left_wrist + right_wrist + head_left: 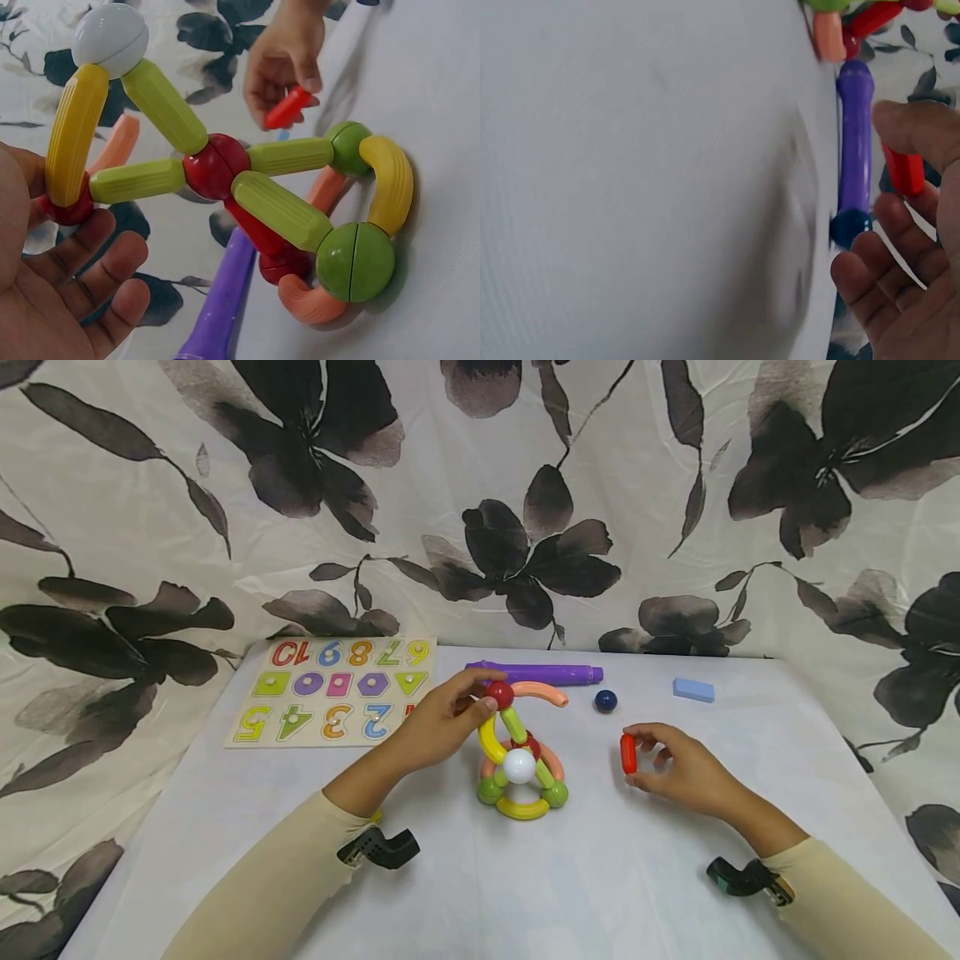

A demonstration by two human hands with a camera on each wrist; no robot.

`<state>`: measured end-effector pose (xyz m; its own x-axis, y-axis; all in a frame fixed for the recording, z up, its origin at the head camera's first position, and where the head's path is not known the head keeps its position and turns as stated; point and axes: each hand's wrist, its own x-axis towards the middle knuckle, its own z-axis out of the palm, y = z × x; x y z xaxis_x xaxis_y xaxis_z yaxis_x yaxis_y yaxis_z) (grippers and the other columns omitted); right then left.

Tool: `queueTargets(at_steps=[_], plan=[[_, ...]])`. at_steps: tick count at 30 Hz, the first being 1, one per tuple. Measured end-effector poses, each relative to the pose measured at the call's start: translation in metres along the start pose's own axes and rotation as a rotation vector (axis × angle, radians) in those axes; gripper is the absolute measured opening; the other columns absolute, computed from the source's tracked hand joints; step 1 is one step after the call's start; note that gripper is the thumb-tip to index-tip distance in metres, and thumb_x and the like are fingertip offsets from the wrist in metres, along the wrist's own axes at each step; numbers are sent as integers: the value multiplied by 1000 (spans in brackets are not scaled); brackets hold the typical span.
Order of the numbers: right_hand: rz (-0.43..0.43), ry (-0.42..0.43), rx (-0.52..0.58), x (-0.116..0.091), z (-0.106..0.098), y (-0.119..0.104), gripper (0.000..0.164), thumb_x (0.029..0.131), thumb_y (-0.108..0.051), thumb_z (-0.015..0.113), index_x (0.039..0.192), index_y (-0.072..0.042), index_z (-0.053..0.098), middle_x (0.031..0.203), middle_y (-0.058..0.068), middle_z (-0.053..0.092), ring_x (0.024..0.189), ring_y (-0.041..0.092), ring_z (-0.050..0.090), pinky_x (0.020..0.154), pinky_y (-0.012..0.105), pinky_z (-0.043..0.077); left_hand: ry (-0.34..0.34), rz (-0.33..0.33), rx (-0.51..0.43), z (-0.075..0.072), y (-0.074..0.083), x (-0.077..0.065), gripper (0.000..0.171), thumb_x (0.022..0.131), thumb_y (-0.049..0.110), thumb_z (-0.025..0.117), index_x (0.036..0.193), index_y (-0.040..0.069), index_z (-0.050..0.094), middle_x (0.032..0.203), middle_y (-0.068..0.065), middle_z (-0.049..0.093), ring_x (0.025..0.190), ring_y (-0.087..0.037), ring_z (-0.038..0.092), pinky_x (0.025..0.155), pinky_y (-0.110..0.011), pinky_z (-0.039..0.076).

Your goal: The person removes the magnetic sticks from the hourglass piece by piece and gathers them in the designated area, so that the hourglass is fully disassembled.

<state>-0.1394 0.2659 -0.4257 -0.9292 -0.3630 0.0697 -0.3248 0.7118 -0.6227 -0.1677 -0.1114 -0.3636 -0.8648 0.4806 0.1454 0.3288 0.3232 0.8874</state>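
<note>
My left hand [431, 727] pinches a red ball [499, 695] at the top of a magnetic ball-and-stick model. Joined to that ball are a curved yellow stick [491, 742], a straight light-green stick [513, 725] and a curved peach stick [542, 692] pointing right. Lower down, the model has a white ball [519, 767], another red ball [217, 166], two green balls [355, 262] and a yellow curved stick [522, 810] at its base. Off to the right, my right hand [686, 772] holds a short red stick [628, 753] upright between thumb and fingers, apart from the model.
Behind the model lies a purple tube [555, 674], with a dark blue ball [605, 701] to its right. A light blue block [693, 690] is farther right. The number-and-shape board [356, 727] lies at the back left. A yellow piece [377, 816] shows partly behind my left wrist.
</note>
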Motion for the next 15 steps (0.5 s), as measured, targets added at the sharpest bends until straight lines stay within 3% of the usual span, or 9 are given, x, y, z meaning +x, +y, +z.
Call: queueTargets(at_steps=[4, 9, 15], plan=[[13, -56, -34, -2, 0, 8, 63, 80, -21, 90, 136, -10, 63, 118, 8, 62, 103, 25, 56, 87, 44, 51, 1, 7, -4, 0, -1, 0, 39, 107, 26, 57, 145, 18, 54, 127, -8, 63, 104, -23, 65, 91, -39, 54], [-10, -90, -45, -3, 2, 15, 61, 79, -23, 91, 133, -13, 65, 129, 8, 63, 121, 31, 52, 101, 54, 47, 2, -8, 3, 0, -1, 0, 39, 107, 29, 56, 144, 20, 54, 128, -7, 62, 105, -22, 64, 91, -39, 54], [-14, -111, -60, -2, 4, 19, 60, 79, -22, 91, 133, -16, 65, 134, 9, 61, 128, 35, 47, 105, 58, 43, 3, -14, 17, 0, 0, 0, 39, 107, 30, 57, 145, 21, 54, 127, -6, 62, 104, -23, 64, 91, -39, 55]])
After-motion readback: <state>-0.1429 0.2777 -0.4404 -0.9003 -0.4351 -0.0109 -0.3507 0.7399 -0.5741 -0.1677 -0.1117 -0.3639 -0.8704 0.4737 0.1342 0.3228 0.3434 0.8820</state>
